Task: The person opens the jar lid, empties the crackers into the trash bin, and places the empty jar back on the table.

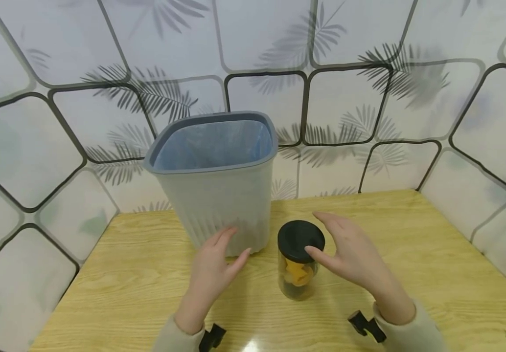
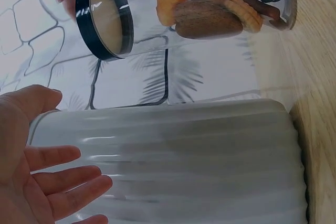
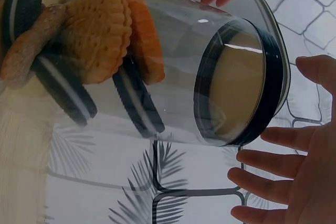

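Note:
A clear jar (image 1: 296, 281) with a black lid (image 1: 300, 238) stands upright on the wooden table. Inside it, the right wrist view shows a round ridged biscuit (image 3: 100, 35), dark sandwich cookies (image 3: 137, 98), an orange piece (image 3: 144, 38) and a brown stick-like piece (image 3: 31, 45). My right hand (image 1: 354, 252) is beside the lid on its right, fingers spread and thumb over the lid's near edge in the head view. My left hand (image 1: 213, 269), thumb and fingers apart, hovers to the jar's left, in front of a pale bin (image 1: 222, 205). Neither hand grips anything.
The bin, tall with a grey-blue rim (image 1: 209, 168), stands behind and left of the jar. Patterned wall covering (image 1: 262, 107) with dark lines and leaves rises behind and at both sides of the table (image 1: 116, 293). Small black devices sit at both wrists.

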### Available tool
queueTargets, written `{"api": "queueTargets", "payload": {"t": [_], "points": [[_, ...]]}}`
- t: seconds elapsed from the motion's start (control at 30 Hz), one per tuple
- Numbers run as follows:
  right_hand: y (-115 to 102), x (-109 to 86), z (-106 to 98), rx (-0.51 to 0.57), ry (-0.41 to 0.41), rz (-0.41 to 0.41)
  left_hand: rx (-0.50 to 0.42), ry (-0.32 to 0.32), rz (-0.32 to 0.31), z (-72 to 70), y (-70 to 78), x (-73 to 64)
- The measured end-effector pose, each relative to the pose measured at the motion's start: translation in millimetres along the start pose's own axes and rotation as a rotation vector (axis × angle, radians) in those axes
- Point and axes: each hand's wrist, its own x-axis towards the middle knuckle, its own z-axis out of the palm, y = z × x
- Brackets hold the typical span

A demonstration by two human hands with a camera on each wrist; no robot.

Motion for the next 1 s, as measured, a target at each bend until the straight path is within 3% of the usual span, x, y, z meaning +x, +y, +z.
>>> {"api": "queueTargets", "payload": {"t": [0.27,0.5,0.67,1.0], "points": [[-5.6,5.3,0.2,0.020,0.000,-0.004,-0.051,0.038,0.018,5.6,4.7,4.9],[-8.6,7.1,0.9,0.030,0.007,-0.016,-0.064,0.000,-0.008,4.8,13.3,9.3],[-8.7,7.7,3.7,0.039,0.026,-0.031,-0.086,0.013,0.001,7.7,14.8,9.3],[-8.7,9.8,15.8,0.034,0.009,-0.039,-0.261,-0.009,0.019,27.2,9.2,6.0]]}}
